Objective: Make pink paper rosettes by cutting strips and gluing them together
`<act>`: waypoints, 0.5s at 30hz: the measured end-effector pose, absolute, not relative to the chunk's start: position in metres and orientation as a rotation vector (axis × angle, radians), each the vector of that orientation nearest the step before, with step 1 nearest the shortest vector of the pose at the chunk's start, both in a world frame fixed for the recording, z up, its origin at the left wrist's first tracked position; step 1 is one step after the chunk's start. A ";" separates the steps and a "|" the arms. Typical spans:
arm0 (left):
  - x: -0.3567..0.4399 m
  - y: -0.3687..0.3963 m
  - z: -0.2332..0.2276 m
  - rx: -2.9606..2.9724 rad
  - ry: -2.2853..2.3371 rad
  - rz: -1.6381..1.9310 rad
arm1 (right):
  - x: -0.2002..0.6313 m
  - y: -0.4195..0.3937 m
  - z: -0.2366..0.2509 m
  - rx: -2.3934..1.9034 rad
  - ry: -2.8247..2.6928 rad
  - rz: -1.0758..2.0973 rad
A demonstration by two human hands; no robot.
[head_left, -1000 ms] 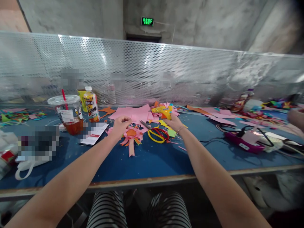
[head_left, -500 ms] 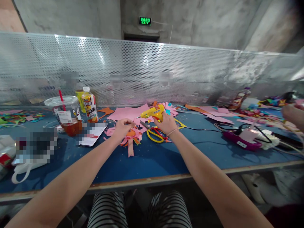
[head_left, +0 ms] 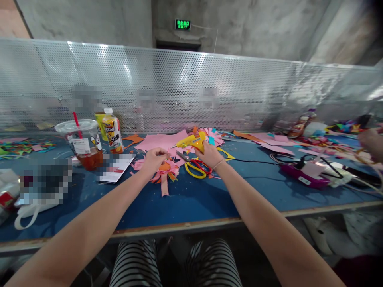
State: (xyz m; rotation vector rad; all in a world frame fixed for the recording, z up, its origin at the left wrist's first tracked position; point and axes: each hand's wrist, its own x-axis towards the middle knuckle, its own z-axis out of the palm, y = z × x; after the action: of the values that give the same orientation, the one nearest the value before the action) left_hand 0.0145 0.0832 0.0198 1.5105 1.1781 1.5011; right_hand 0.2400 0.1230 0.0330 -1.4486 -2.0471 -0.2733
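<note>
At a blue desk, a right hand clasps a yellow glue gun, its grip wrapped round the handle and the nozzle pointing left — near the fingertips of the left hand. Whether that second grip pinches anything cannot be told. At the left fingers, partly hidden, a paper rosette lies set back from the desk's front edge, its tail pointing toward that edge. Orange centre, pink ring and tail are in place, so the piece looks well advanced; how much gluing is left is unclear. Scissors lie just beside it — pink paper nearer the back edge.
</note>
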 end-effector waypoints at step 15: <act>0.008 0.092 0.015 1.512 1.217 1.531 | 0.247 0.134 0.025 -1.324 -2.046 -0.355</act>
State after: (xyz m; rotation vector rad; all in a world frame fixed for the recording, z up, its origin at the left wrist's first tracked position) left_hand 0.0082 0.0924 0.0147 1.5120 1.2173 1.5314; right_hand 0.2470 0.1341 0.0253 -1.3239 -2.0457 -0.3545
